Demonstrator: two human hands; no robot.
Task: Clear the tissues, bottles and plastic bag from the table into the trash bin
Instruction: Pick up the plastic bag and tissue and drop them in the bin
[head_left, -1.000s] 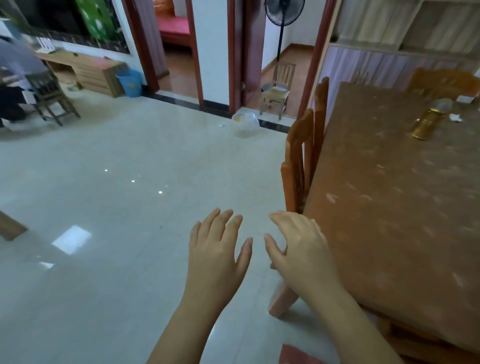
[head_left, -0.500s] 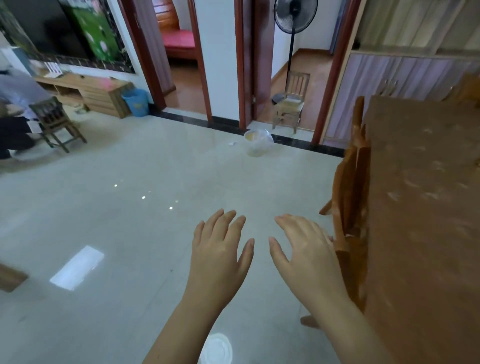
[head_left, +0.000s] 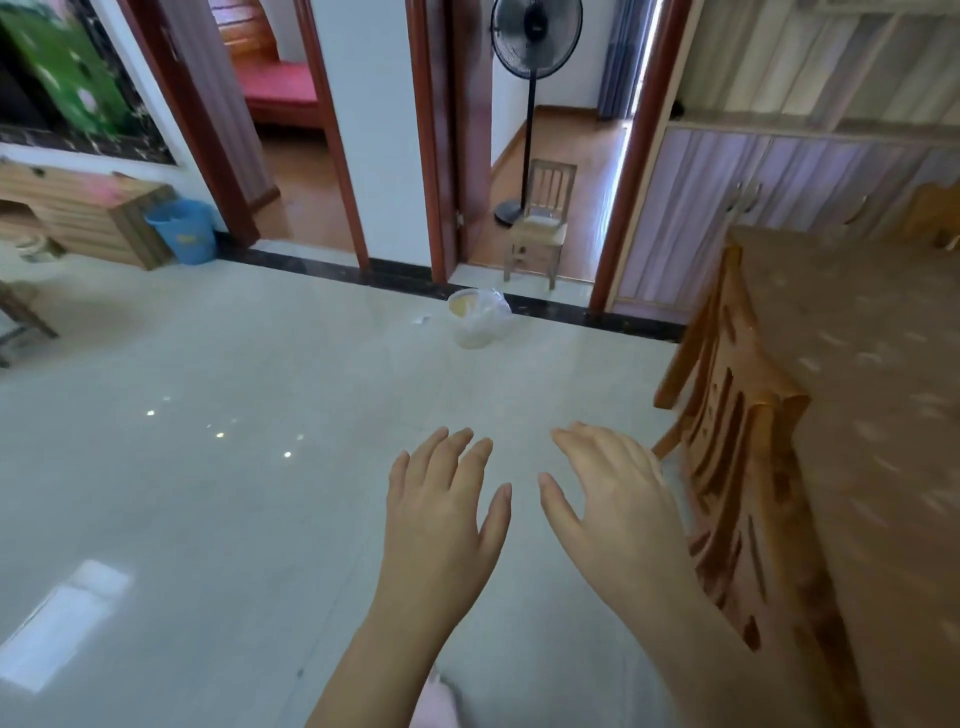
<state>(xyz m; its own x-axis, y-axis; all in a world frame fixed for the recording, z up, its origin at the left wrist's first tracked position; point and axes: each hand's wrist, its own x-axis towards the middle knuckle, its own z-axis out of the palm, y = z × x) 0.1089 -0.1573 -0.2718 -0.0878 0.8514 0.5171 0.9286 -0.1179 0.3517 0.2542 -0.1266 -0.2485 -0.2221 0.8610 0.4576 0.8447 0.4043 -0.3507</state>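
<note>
My left hand (head_left: 441, 512) and my right hand (head_left: 615, 501) hover side by side over the pale tiled floor, fingers spread and holding nothing. The wooden table (head_left: 878, 395) with a patterned top runs along the right edge; no bottles or tissues show on the part in view. A clear plastic bag over a whitish container (head_left: 478, 317) stands on the floor near the far doorways, with a small white scrap (head_left: 422, 319) just left of it. A blue bin (head_left: 183, 231) stands at the far left beside a wooden cabinet.
Wooden chairs (head_left: 727, 441) are tucked against the table's left side, close to my right hand. A standing fan (head_left: 535, 47) and a small wooden chair (head_left: 540, 228) occupy the far doorway. A wooden cabinet (head_left: 83, 213) lines the left wall.
The view has swung left and away from the table, so the gold bottle and tissue on it have gone out of sight. Both hands stay spread and empty in front of me.
</note>
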